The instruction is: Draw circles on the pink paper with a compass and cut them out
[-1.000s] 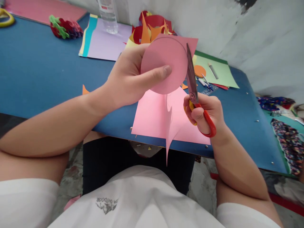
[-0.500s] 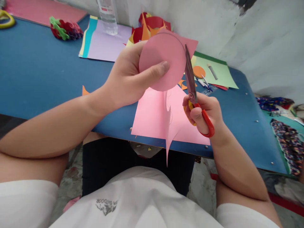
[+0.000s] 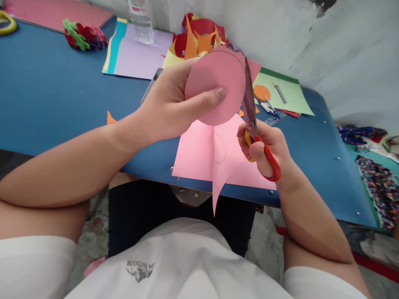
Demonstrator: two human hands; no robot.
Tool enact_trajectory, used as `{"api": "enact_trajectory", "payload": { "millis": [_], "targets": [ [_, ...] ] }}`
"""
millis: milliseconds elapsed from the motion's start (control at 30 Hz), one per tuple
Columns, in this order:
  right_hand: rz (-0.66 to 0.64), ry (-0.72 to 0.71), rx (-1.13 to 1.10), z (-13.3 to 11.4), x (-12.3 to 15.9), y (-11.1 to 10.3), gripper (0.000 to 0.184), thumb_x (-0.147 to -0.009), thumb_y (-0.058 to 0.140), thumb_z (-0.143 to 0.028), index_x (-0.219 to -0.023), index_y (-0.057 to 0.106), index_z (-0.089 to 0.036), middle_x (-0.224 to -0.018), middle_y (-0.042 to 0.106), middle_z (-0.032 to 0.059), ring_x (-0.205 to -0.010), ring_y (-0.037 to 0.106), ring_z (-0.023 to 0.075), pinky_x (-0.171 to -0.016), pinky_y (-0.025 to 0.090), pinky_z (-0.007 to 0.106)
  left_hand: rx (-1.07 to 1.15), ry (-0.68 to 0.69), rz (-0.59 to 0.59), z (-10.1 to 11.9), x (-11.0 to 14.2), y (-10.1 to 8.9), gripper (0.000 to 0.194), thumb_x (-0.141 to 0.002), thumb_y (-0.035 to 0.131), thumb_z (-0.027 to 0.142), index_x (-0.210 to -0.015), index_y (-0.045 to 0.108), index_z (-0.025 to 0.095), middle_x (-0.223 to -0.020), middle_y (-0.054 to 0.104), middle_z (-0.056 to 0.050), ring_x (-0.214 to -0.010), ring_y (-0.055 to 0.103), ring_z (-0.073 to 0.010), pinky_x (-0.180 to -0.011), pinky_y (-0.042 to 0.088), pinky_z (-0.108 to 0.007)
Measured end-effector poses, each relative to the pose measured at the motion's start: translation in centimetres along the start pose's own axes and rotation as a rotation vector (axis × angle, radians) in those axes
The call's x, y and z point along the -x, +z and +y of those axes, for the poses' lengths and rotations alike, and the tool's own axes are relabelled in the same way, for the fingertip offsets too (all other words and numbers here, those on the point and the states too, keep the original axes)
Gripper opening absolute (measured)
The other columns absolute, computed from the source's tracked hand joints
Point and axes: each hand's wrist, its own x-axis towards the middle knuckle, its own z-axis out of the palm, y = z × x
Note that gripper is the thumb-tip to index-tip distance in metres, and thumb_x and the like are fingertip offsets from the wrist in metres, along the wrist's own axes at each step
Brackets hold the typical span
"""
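My left hand point(image 3: 170, 104) pinches a pink paper circle point(image 3: 215, 81) above the blue table point(image 3: 46, 91), thumb pressed on its face. A pointed pink offcut point(image 3: 220, 174) still hangs from the circle's lower edge. My right hand point(image 3: 264, 149) grips red and yellow scissors point(image 3: 251, 112); their blades stand upright along the circle's right edge, cutting into the pink paper. Under both hands lies a pink sheet point(image 3: 196, 153) at the table's near edge.
At the back lie purple and coloured sheets point(image 3: 137, 56), a clear bottle point(image 3: 140, 20), red and orange scraps point(image 3: 196, 39) and a green sheet point(image 3: 280, 95) with an orange disc and pens. A red and green paper craft point(image 3: 84, 37) sits far left. Patterned fabric point(image 3: 378, 182) lies right.
The circle has turned a little in my left hand and the scissors have cut further along its right edge. The hanging pink offcut has shifted lower and left.
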Motion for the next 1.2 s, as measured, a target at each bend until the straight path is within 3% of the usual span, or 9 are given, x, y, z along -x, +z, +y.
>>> {"api": "enact_trajectory", "payload": {
  "millis": [100, 267, 433, 700, 800, 900, 1067, 1200],
  "targets": [
    [0.015, 0.015, -0.009, -0.4, 0.1, 0.2, 0.064, -0.102, 0.071, -0.087, -0.103, 0.068, -0.024, -0.070, 0.047, -0.0022, -0.061, 0.044, 0.0162, -0.053, 0.034, 0.033, 0.043, -0.042, 0.005, -0.1, 0.1, 0.1, 0.040, -0.116, 0.071, 0.053, -0.119, 0.073, 0.013, -0.094, 0.056, 0.003, -0.094, 0.073, -0.0126, -0.079, 0.060, -0.025],
    [0.007, -0.006, -0.052, -1.0, 0.2, 0.3, 0.059, -0.106, 0.072, -0.082, -0.106, 0.068, -0.023, -0.072, 0.049, -0.0020, -0.064, 0.044, 0.0156, -0.054, 0.033, 0.032, 0.067, 0.016, -0.020, 0.1, 0.1, 0.0, 0.037, -0.117, 0.070, 0.047, -0.123, 0.073, 0.011, -0.096, 0.058, 0.003, -0.096, 0.074, -0.0120, -0.081, 0.060, -0.024],
    [0.010, 0.033, -0.060, -1.2, 0.3, 0.3, 0.063, -0.104, 0.071, -0.085, -0.106, 0.067, -0.023, -0.072, 0.049, -0.0019, -0.064, 0.043, 0.0158, -0.054, 0.031, 0.033, 0.026, -0.034, -0.048, 1.2, 0.3, -0.2, 0.025, -0.120, 0.064, 0.030, -0.127, 0.072, 0.007, -0.101, 0.059, 0.004, -0.101, 0.073, -0.0097, -0.087, 0.058, -0.023],
    [-0.007, 0.051, -0.018, -0.7, 0.0, 0.2, 0.066, -0.097, 0.070, -0.095, -0.104, 0.068, -0.029, -0.068, 0.051, 0.0008, -0.063, 0.043, 0.0202, -0.053, 0.032, 0.038, 0.022, -0.060, -0.058, 1.6, 0.3, -0.2, 0.026, -0.120, 0.063, 0.032, -0.125, 0.073, 0.008, -0.099, 0.058, 0.005, -0.101, 0.075, -0.0096, -0.086, 0.060, -0.022],
    [0.020, 0.073, -0.017, -1.3, 0.1, 0.2, 0.068, -0.095, 0.072, -0.095, -0.101, 0.068, -0.027, -0.070, 0.051, 0.0014, -0.063, 0.043, 0.0195, -0.053, 0.030, 0.038, 0.018, -0.073, -0.065, 1.6, 0.3, -0.2, 0.027, -0.120, 0.062, 0.032, -0.114, 0.071, 0.008, -0.096, 0.055, 0.005, -0.103, 0.076, -0.0108, -0.087, 0.061, -0.024],
    [0.040, 0.056, -0.005, -1.6, 0.2, 0.3, 0.070, -0.096, 0.072, -0.094, -0.098, 0.068, -0.024, -0.070, 0.050, 0.0010, -0.063, 0.043, 0.0177, -0.053, 0.030, 0.036, 0.022, -0.118, -0.048, 1.8, 0.3, -0.2, 0.035, -0.119, 0.065, 0.039, -0.100, 0.066, 0.010, -0.092, 0.053, 0.006, -0.104, 0.079, -0.0125, -0.086, 0.063, -0.024],
    [0.066, 0.039, 0.011, -1.3, 0.2, 0.3, 0.072, -0.096, 0.072, -0.095, -0.096, 0.070, -0.023, -0.069, 0.050, 0.0003, -0.061, 0.044, 0.0162, -0.053, 0.031, 0.034, 0.005, -0.222, -0.005, 2.2, 0.3, -0.1, 0.047, -0.115, 0.070, 0.052, -0.095, 0.065, 0.011, -0.090, 0.054, 0.007, -0.102, 0.082, -0.0157, -0.084, 0.067, -0.027],
    [0.077, 0.028, 0.014, -1.2, 0.2, 0.4, 0.072, -0.095, 0.073, -0.095, -0.095, 0.070, -0.023, -0.069, 0.050, 0.0001, -0.060, 0.044, 0.0162, -0.052, 0.030, 0.034, 0.047, -0.204, 0.001, 2.3, 0.2, -0.1, 0.044, -0.116, 0.072, 0.045, -0.090, 0.063, 0.010, -0.087, 0.052, 0.008, -0.100, 0.081, -0.0126, -0.083, 0.063, -0.022]
  ]
}}
